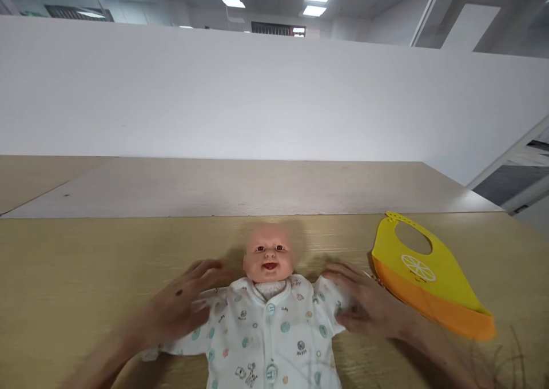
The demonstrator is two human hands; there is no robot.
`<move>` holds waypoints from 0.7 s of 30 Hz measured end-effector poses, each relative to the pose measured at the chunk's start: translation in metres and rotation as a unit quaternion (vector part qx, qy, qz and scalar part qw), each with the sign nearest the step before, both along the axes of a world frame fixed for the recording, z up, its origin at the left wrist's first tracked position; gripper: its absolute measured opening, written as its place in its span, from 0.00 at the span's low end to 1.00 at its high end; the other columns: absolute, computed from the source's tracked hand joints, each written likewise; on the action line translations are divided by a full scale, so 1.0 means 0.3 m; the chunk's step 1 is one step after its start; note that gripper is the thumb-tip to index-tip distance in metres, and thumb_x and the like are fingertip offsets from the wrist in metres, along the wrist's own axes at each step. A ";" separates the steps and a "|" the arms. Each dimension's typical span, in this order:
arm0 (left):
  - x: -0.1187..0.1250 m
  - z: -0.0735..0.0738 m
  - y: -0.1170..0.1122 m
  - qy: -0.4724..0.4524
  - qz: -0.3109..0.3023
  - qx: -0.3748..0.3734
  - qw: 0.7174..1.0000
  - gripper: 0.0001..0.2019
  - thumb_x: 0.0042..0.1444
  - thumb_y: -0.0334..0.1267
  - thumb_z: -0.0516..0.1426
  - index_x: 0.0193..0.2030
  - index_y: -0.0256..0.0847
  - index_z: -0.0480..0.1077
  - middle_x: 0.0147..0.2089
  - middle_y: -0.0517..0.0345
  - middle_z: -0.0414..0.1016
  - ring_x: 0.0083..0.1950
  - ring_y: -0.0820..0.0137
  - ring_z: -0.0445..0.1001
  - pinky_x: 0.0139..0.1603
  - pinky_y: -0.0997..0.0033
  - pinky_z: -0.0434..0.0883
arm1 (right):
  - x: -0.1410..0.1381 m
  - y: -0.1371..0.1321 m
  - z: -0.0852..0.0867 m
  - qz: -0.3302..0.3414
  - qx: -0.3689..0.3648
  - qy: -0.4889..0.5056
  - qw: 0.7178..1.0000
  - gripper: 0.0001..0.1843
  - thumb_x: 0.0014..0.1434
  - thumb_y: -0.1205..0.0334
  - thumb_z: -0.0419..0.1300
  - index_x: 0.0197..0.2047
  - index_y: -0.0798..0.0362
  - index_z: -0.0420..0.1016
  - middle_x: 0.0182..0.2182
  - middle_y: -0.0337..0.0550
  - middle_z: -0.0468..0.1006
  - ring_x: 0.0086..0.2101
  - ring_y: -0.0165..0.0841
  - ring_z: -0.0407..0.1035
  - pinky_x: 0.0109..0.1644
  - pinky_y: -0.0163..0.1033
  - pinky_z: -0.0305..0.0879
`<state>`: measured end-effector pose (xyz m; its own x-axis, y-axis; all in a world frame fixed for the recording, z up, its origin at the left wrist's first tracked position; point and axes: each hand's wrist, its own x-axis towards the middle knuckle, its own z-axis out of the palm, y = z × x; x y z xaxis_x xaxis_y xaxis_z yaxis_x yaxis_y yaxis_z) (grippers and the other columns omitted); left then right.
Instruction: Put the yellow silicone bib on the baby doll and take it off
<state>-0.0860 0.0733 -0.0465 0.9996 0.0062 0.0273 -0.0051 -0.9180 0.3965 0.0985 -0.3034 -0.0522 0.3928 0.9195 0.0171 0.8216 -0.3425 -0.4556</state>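
A: Largest things in view?
B: A white partition wall [257,91] across the back, then a pale board [214,189], and nearest, a wood-grain surface [77,274].

A: And on that surface?
B: A baby doll [268,254] on its back in the middle, in a white sleepsuit [274,332] with coloured dots. Off to the right, a yellow-and-orange silicone bib [424,269], lying flat, apart from the doll.

A: Hands?
B: Both wide open, fingers spread, closed on nothing. Left hand [171,314] over one sleeve [214,303], right hand [364,300] over the other [328,300], just beside the bib.

A: How far along?
B: Bib not on the doll, only a white cloth [269,289] at the neck. Snaps [271,372] down the front, apparently fastened.

A: Anything hard to make out?
B: Legs cut off by the bottom edge. Fingers blurred, so no telling whether they touch the sleeves. Dark wisps [506,354] at lower right, unclear.
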 end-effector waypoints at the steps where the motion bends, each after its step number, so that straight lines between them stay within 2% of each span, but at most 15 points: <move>1: -0.034 -0.007 0.017 0.014 -0.029 0.040 0.999 0.31 0.43 0.31 0.54 0.58 0.53 0.67 0.64 0.59 0.64 0.63 0.60 0.63 0.58 0.65 0.67 | -0.009 0.005 0.003 0.009 -0.024 -0.009 1.000 0.39 0.54 0.49 0.60 0.66 0.49 0.56 0.65 0.50 0.51 0.65 0.47 0.45 0.66 0.55 0.52; 2: -0.061 -0.014 0.026 0.025 -0.049 0.069 0.996 0.36 0.40 0.29 0.54 0.61 0.55 0.63 0.67 0.61 0.60 0.66 0.58 0.58 0.61 0.62 0.65 | -0.015 0.010 0.006 0.014 -0.048 -0.015 0.999 0.43 0.53 0.46 0.61 0.67 0.47 0.52 0.67 0.49 0.46 0.66 0.50 0.40 0.66 0.58 0.49; 4: -0.094 -0.025 0.022 0.043 -0.078 0.099 0.991 0.45 0.36 0.28 0.54 0.66 0.56 0.55 0.70 0.62 0.54 0.69 0.56 0.52 0.64 0.58 0.62 | -0.025 0.024 0.013 0.028 -0.093 -0.021 0.995 0.49 0.50 0.42 0.62 0.70 0.44 0.45 0.68 0.47 0.40 0.66 0.52 0.36 0.66 0.62 0.46; 6: -0.102 -0.032 -0.008 0.055 -0.101 0.106 0.988 0.50 0.34 0.28 0.54 0.69 0.55 0.47 0.71 0.61 0.50 0.70 0.53 0.51 0.64 0.54 0.62 | -0.039 0.045 0.016 0.032 -0.112 -0.033 0.993 0.51 0.49 0.42 0.63 0.70 0.41 0.42 0.68 0.45 0.42 0.66 0.51 0.38 0.67 0.60 0.47; 8: -0.096 -0.039 -0.046 0.048 -0.115 0.112 0.986 0.50 0.35 0.28 0.54 0.70 0.54 0.44 0.70 0.59 0.52 0.68 0.52 0.54 0.62 0.52 0.64 | -0.057 0.066 0.009 0.031 -0.096 -0.063 0.993 0.51 0.49 0.48 0.65 0.70 0.40 0.42 0.67 0.43 0.45 0.66 0.49 0.41 0.67 0.56 0.51; 11: -0.078 -0.059 -0.082 -0.010 -0.115 0.124 0.985 0.47 0.39 0.27 0.53 0.69 0.54 0.47 0.67 0.57 0.60 0.64 0.56 0.62 0.59 0.56 0.68 | -0.079 0.090 -0.026 0.046 -0.071 -0.113 0.990 0.48 0.53 0.59 0.60 0.71 0.42 0.38 0.68 0.38 0.41 0.67 0.45 0.39 0.68 0.50 0.52; 15: -0.057 -0.098 -0.081 -0.083 -0.110 0.119 0.983 0.46 0.39 0.23 0.51 0.69 0.53 0.49 0.64 0.59 0.65 0.62 0.61 0.65 0.60 0.60 0.67 | -0.070 0.107 -0.077 0.063 -0.073 -0.149 0.984 0.48 0.52 0.71 0.53 0.71 0.47 0.33 0.69 0.36 0.37 0.67 0.42 0.37 0.68 0.50 0.51; 18: -0.038 -0.108 -0.075 -0.093 -0.067 0.111 0.987 0.43 0.40 0.23 0.50 0.66 0.52 0.54 0.62 0.60 0.67 0.60 0.63 0.67 0.59 0.62 0.67 | -0.039 0.128 -0.092 0.048 -0.085 -0.159 0.982 0.49 0.48 0.75 0.49 0.71 0.48 0.36 0.68 0.37 0.39 0.67 0.40 0.39 0.67 0.49 0.52; 21: -0.004 -0.096 -0.075 -0.090 -0.028 0.116 0.989 0.36 0.44 0.24 0.49 0.63 0.48 0.60 0.59 0.58 0.70 0.56 0.63 0.70 0.55 0.66 0.69 | -0.001 0.161 -0.088 0.031 -0.107 -0.156 0.981 0.46 0.49 0.74 0.49 0.70 0.51 0.41 0.68 0.40 0.44 0.66 0.40 0.42 0.67 0.48 0.52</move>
<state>-0.0874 0.0509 -0.0751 0.9771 -0.0765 0.1987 -0.1099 -0.9805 0.1627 0.0983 -0.2551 -0.0786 0.3426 0.9370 -0.0683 0.9320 -0.3482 -0.1006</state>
